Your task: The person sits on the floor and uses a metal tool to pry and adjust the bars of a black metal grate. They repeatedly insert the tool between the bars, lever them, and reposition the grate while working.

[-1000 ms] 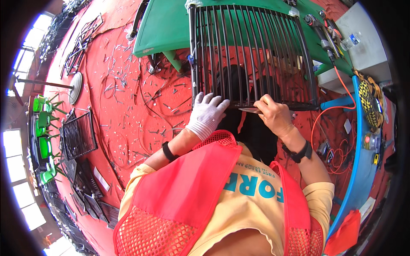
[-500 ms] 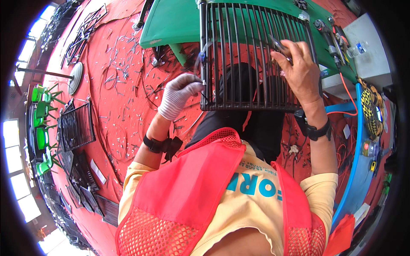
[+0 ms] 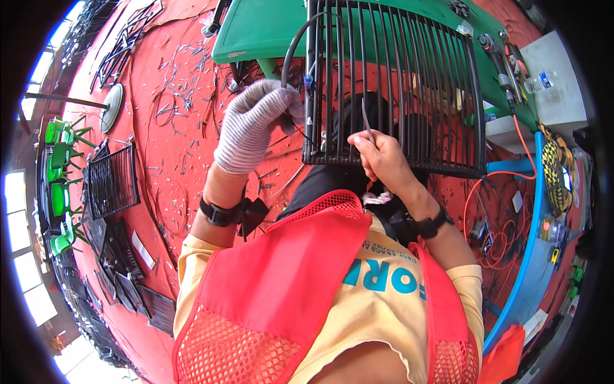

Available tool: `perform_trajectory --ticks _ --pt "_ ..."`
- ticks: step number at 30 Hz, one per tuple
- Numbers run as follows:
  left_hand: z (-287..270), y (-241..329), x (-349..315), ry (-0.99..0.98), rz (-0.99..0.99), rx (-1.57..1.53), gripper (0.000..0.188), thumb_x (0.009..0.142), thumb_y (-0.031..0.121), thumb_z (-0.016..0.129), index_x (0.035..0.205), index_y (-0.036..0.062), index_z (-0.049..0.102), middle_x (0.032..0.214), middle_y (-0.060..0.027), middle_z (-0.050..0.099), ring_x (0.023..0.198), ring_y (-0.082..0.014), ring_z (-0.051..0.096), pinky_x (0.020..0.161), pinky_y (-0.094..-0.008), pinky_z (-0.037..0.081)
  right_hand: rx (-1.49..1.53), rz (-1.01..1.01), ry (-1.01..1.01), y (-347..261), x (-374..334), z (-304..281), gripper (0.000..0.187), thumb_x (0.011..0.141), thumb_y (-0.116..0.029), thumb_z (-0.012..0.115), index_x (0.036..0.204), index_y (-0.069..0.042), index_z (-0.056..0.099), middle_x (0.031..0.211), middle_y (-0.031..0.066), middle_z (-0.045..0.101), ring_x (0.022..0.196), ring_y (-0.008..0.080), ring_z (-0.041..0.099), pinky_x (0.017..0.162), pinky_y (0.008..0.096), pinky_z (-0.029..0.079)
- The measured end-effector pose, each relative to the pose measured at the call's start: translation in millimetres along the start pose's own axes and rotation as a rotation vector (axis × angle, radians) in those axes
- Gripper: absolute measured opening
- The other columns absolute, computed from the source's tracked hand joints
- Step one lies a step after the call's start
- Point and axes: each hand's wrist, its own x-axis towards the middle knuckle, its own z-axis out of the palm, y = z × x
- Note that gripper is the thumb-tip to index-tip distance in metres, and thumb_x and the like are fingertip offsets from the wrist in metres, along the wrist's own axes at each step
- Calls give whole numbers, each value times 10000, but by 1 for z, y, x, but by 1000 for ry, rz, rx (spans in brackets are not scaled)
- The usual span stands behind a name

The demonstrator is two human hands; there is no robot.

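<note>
A black frame with many parallel slats [image 3: 441,168] stands in front of my knees, leaning over the edge of the green table [image 3: 256,29]. My left hand [image 3: 252,125], in a grey-striped glove, is closed around a dark strip [image 3: 291,51] that arches up to the frame's upper left side. Low in front of the slats, my bare right hand [image 3: 387,163] grips a thin, knife-like blade [image 3: 366,115] that points upward. Its handle is hidden in my fingers. A blue clip [image 3: 308,81] sits on the frame's left post.
On the table's right lie a power drill [image 3: 499,61] and other hand tools. A plastic bottle [image 3: 540,82] rests on a white box [image 3: 556,54]. An orange hose [image 3: 467,198] coils beside a blue bench [image 3: 527,262]. Scraps litter the red floor [image 3: 173,128]; dark slatted frames [image 3: 112,182] stand left.
My right hand has come down and left with the blade, from the upper slats to the lower ones. My left hand has moved slightly left, and the dark strip now arches above it.
</note>
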Motion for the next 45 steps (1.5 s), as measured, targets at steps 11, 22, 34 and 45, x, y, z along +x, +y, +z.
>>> perform_trajectory --ticks 11,22,34,45 --pt "-10 -65 -12 264 -232 396 135 858 161 643 830 31 670 578 17 549 437 -34 456 382 -196 322 229 183 -47 15 38 36 271 912 -130 516 1153 -7 507 580 -14 498 406 89 461 347 237 373" --pt "18 -126 1 143 0 1482 152 846 242 577 779 115 629 691 -150 637 636 -351 623 547 -431 486 535 315 -65 22 56 27 43 899 -96 520 926 -109 550 615 -36 481 458 73 451 384 249 375" --pt "-2 -131 10 -15 -230 743 255 857 136 645 1066 -8 671 804 -33 674 711 -82 583 648 -256 489 -65 189 44 4 51 28 396 932 -126 436 1319 -39 437 743 115 647 510 183 634 416 308 519" --pt "-4 -116 10 -23 -269 553 197 839 134 654 1007 36 684 779 -42 650 662 -114 590 616 -268 485 -674 -23 -225 -18 64 1 186 928 -166 519 1015 -23 601 659 79 635 467 155 609 419 266 488"
